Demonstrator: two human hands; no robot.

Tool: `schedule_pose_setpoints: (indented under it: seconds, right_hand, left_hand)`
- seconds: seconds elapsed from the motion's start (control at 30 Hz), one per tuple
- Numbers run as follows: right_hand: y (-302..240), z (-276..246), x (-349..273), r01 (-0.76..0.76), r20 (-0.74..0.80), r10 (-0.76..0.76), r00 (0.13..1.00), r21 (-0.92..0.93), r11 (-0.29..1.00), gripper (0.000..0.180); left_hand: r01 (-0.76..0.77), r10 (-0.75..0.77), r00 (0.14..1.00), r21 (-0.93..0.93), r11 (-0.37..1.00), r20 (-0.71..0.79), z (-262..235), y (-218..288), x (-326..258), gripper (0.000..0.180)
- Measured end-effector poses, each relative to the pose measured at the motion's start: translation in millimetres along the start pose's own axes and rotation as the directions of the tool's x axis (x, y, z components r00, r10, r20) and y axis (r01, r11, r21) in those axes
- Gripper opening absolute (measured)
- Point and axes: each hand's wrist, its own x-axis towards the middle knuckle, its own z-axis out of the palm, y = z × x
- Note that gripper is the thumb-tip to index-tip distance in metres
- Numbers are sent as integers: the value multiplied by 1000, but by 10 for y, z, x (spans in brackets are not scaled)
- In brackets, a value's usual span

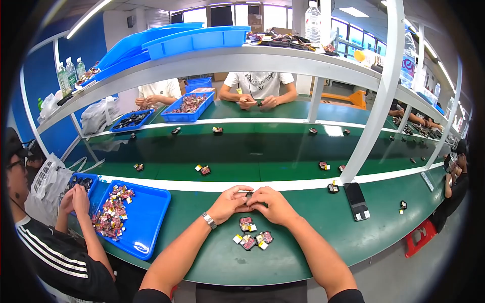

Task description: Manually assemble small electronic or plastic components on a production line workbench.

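Note:
My left hand (227,203), with a silver watch (208,221) at the wrist, and my right hand (272,205) meet over the near green tabletop (222,265). Pinched between their fingertips is a small dark part (248,197), mostly hidden by the fingers, so its kind does not show. Both hands are closed on it. Just below them lie several small black-and-red pieces with white and yellow tags: one piece (246,222) on top, another piece (247,243) lower left, and a third piece (264,237) at the right.
Left stands a blue tray (156,212) with a heap of tagged pieces (112,214), beside a co-worker's hands (76,200). To my right lie a black phone-like slab (356,201) and a small black piece (333,188). Ahead, a green conveyor belt (262,169) carries scattered pieces under a white shelf frame (374,111).

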Motion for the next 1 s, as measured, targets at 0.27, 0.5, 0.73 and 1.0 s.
schedule_pose_setpoints:
  seconds: [0.27,0.5,0.73,1.0]
  right_hand:
    - [-96,-99,2,-63,34,68,997,-149,987,12]
    - [56,-178,-41,-57,131,59,990,-20,998,10]
    - [24,-22,-24,19,148,-18,989,-6,1000,10]
    - [59,-103,-21,-12,196,1,981,54,998,14]
  left_hand:
    - [-42,43,999,55,998,-21,43,-15,-24,32]
    - [-53,51,999,87,995,19,78,12,-39,31]
    - [-46,44,999,106,993,20,51,-41,-23,32]
    - [-51,47,998,81,995,49,69,-45,-13,31]
